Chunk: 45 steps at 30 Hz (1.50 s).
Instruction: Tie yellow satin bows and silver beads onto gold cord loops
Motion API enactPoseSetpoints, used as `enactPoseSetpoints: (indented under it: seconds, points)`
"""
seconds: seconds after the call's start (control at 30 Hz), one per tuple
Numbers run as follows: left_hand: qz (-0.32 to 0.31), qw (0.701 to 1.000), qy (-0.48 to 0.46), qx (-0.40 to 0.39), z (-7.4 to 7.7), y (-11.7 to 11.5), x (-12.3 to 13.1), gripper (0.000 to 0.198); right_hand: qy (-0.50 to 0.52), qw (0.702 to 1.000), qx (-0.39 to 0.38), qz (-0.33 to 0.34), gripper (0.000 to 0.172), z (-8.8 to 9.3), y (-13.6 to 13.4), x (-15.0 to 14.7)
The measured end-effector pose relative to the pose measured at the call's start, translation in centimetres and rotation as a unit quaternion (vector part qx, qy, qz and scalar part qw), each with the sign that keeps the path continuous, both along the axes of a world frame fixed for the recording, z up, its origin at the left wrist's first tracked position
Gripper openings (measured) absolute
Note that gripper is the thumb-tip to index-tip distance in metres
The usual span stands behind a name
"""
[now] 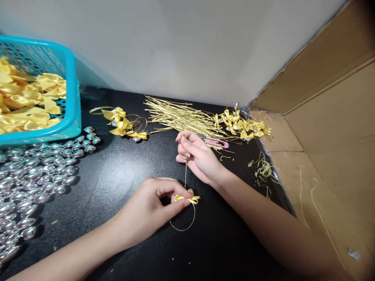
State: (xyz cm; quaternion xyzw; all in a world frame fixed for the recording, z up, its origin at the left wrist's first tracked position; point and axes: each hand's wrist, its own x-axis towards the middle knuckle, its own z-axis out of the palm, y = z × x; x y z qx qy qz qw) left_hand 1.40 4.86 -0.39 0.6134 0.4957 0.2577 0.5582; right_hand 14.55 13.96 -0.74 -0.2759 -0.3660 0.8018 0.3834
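Between the thumb and forefinger of my left hand [164, 199] is a yellow ribbon bow [194, 200]. A small silver bead [191, 191] sits against the bow's upper side. Below the bow hangs a loop of thin gold cord [193, 220]. My right hand [197, 156], a little above and to the right, is closed in a pinch. From its fingers a taut gold cord [185, 173] runs down to the bow; the cord's end is hidden in the fingers. Just beyond the right hand lies a pink thread cutter [217, 143], its kind not fully clear.
At left stands a turquoise basket [70, 97] of yellow bows, with many silver beads [43, 171] before it. Gold cords [178, 115] lie at the back, between bows with beads [121, 123] and a bow pile [243, 125]. Cord scraps [263, 168] and cardboard [328, 117] are right.
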Motion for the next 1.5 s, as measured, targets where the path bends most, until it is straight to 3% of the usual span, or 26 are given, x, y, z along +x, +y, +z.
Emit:
enactPoseSetpoints:
  seconds: [0.27, 0.37, 0.63, 0.97, 1.27, 1.5]
  points:
    - [0.028, 0.995, -0.075, -0.052, 0.3, 0.1, 0.2, 0.009, 0.027, 1.000, -0.008, 0.012, 0.017, 0.5, 0.5, 0.7]
    - [0.040, 0.990, -0.115, -0.065, 0.1, 0.0, 0.2, 0.015, 0.038, 0.999, -0.002, 0.017, 0.017, 0.8, 0.7, 1.0]
    - [0.058, 0.988, -0.122, -0.074, -0.3, -0.1, 0.2, 0.017, 0.020, 0.999, 0.017, 0.018, 0.015, 1.8, 0.8, 1.4]
    - [0.096, 0.980, -0.148, -0.089, -0.1, -0.1, 0.4, 0.013, -0.041, 0.993, 0.112, 0.016, 0.012, 5.7, -0.1, 2.2]
    - [0.073, 0.990, -0.108, -0.048, -0.3, -0.1, 0.3, 0.010, -0.158, 0.940, 0.302, 0.012, 0.013, 8.3, -1.1, 3.7]
    - [0.063, 0.995, -0.081, -0.020, -0.2, -0.1, 0.2, 0.016, -0.185, 0.935, 0.302, 0.009, 0.012, 9.3, -1.9, 4.0]
